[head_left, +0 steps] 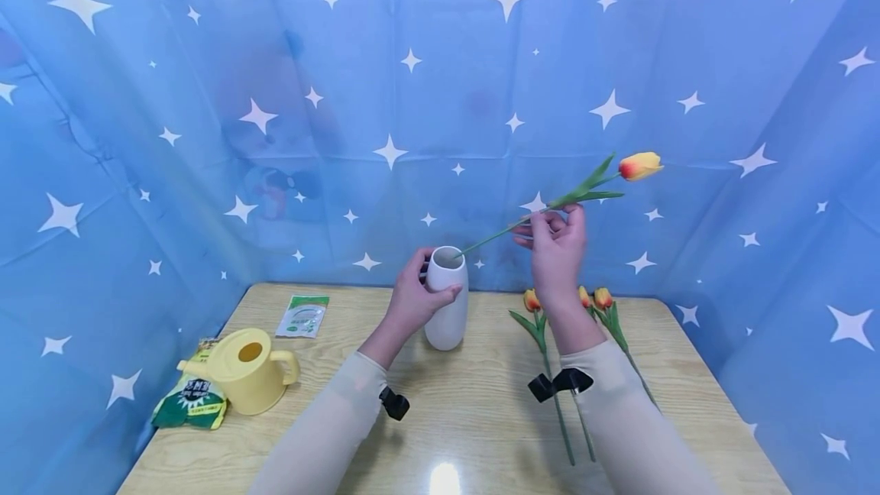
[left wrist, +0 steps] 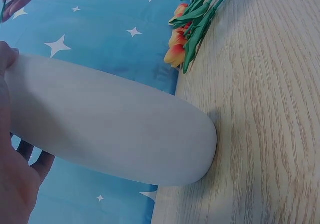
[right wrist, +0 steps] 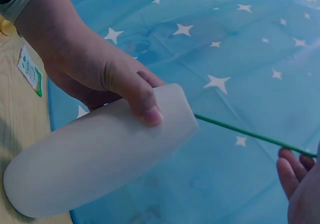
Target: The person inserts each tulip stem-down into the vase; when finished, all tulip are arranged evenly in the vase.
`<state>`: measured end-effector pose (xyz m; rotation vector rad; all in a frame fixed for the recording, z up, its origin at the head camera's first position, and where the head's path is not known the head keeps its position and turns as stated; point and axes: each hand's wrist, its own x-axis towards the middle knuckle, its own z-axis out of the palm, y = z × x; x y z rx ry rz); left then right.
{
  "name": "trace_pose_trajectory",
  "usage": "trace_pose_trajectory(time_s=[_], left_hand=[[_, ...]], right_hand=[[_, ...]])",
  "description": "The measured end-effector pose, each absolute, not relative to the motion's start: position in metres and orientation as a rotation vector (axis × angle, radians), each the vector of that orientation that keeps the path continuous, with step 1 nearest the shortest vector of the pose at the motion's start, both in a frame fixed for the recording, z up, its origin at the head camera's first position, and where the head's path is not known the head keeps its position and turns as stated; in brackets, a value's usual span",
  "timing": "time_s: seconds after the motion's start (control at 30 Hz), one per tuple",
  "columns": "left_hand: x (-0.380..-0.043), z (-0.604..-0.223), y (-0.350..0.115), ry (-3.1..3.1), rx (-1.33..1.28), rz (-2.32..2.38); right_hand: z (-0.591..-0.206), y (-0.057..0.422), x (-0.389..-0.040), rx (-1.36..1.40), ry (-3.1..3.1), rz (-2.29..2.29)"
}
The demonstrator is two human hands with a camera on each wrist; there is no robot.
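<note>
vase (head_left: pixel 447 319): white, mouth up, base on the table (head_left: pixel 481 418), near the back edge. inside it: only the stem end of one tulip (head_left: pixel 579 195), which sits just within the mouth; how deep it goes cannot be told. yellow can (head_left: pixel 253 384), left side of the table: top opening faces up, contents not readable. bag (head_left: pixel 191 403) lies beside and partly behind the can; packet (head_left: pixel 303 317) lies flat behind it, nearer the back edge.

left hand (head_left: pixel 418 302): wrapped on the upper part of the vase, thumb on the near side, fingers curved round the far side; forearm comes in from the lower left. right hand (head_left: pixel 558 250): raised to the right of the vase, above the table, thumb and fingertips pinched together on the tulip stem below its leaves.

tulip: long axis slants, stem end down and left at the vase mouth, red-yellow bloom up and right, beyond the right hand. vase axis: roughly vertical.

three loose tulips (head_left: pixel 603 298) on the right side of the table, blooms toward the curtain (head_left: pixel 344 98), stems toward the person, partly covered by the right forearm.
</note>
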<state>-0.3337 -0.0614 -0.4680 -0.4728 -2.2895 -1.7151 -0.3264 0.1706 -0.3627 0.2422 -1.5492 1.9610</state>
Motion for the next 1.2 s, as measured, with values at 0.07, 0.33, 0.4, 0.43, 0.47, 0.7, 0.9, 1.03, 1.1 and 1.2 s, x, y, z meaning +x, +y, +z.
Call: trace_pose_trajectory(time_s=[0.07, 0.33, 0.4, 0.43, 0.47, 0.7, 0.9, 1.03, 1.1, 1.2], left_hand=[[-0.334, -0.468, -0.061, -2.290, -0.473, -1.712], [-0.334, -0.470, -0.063, -2.276, -0.491, -1.710], [-0.334, -0.470, -0.063, -2.274, -0.492, -1.714], [-0.334, -0.471, -0.063, -2.272, -0.495, -1.715], [-0.334, -0.471, -0.063, -2.271, -0.497, -1.716], [-0.335, -0.472, -0.064, -2.271, -0.506, -1.709], [-0.336, -0.472, -0.065, -2.269, -0.509, -1.705], [-0.337, -0.472, -0.064, -2.265, -0.522, -1.710], [-0.338, -0.473, -0.064, -2.265, -0.527, -1.708], [-0.339, -0.473, -0.063, -2.263, -0.532, -1.705]], right_hand=[[-0.364, 0.168, -0.327, 0.257, -1.568, 1.955], [-0.367, 0.155, -0.327, 0.327, -1.672, 1.939], [-0.368, 0.151, -0.328, 0.329, -1.700, 1.948], [-0.369, 0.149, -0.328, 0.329, -1.712, 1.952], [-0.369, 0.147, -0.329, 0.329, -1.723, 1.960], [-0.373, 0.135, -0.334, 0.334, -1.794, 1.969], [-0.375, 0.127, -0.340, 0.372, -1.875, 1.959], [-0.378, 0.123, -0.343, 0.412, -1.951, 1.947], [-0.380, 0.120, -0.344, 0.427, -1.986, 1.932], [-0.382, 0.117, -0.345, 0.441, -2.016, 1.904]])
